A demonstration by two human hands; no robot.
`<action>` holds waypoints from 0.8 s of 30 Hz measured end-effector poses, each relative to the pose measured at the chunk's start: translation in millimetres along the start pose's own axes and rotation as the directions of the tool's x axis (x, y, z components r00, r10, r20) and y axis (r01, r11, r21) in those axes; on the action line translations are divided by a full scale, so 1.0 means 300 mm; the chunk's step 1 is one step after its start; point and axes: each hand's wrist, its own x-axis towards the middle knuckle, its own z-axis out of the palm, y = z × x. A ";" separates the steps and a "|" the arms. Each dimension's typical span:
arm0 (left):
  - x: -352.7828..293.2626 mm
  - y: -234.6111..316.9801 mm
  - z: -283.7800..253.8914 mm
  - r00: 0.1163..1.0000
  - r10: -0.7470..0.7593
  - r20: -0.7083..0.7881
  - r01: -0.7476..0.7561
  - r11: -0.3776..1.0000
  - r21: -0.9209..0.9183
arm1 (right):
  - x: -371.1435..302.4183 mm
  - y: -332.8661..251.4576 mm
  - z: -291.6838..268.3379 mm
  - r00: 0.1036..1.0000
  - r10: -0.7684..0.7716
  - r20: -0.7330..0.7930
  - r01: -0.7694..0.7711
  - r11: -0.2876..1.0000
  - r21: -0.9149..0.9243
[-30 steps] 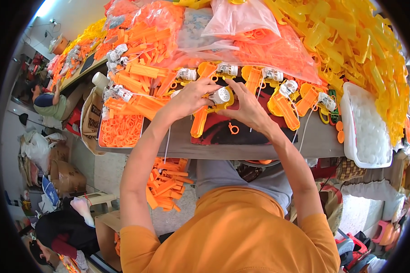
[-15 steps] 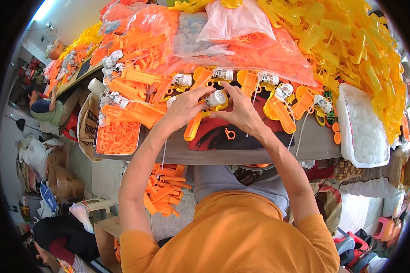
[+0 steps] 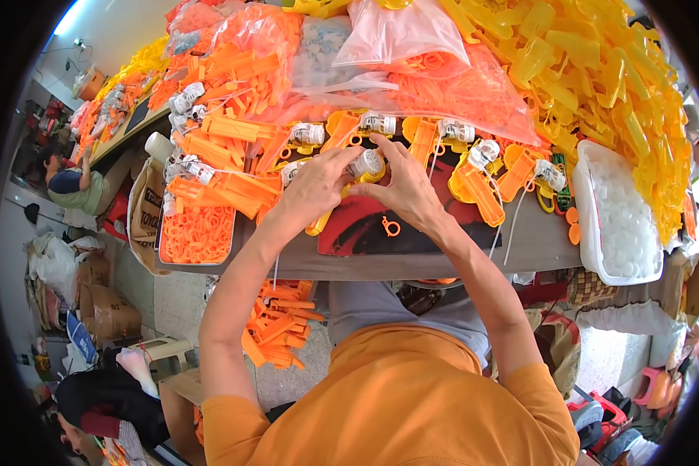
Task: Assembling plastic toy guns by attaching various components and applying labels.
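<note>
Dozens of orange plastic parts crowd this tabletop (image 3: pixel 443 252), and we sweep from the left. Far left, another person (image 3: pixel 74 186) in a dark cap sits low beside a further bench. Next comes a tray of small orange rings (image 3: pixel 198 233) at the tabletop's left corner, with long orange strips (image 3: pixel 217 186) stacked just behind it. Below the edge, more orange strips (image 3: pixel 276 326) lie heaped on the floor.

Now the centre. The left hand (image 3: pixel 314 186) is curled, fingers bent over a small white-and-yellow piece (image 3: pixel 365 165), pinching it from the left. The right hand (image 3: pixel 404 190) meets it from the other side, index finger stretched up past the piece, the other fingers partly bent and touching it. Both hands press on that one piece, above a red-and-black mat (image 3: pixel 365 225); whether the piece rests on anything I cannot tell, since the fingers cover its underside. One small orange ring (image 3: pixel 391 227) lies loose on the mat just below the right hand.

Behind the hands, clear bags of orange parts (image 3: pixel 443 85) pile up and block the back of the tabletop. Moving right, orange toy pistol bodies (image 3: pixel 478 182) lie in a row, thin white strings trailing off the edge. Then a white tub of pale round pieces (image 3: pixel 617 210), and behind it a great heap of yellow parts (image 3: pixel 598 70) spilling to the far right.
</note>
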 end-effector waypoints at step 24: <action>-0.174 -0.022 0.179 0.941 -0.120 -0.318 0.158 0.983 0.097 | -0.310 0.074 0.033 0.955 -0.277 0.109 0.297 0.862 -0.410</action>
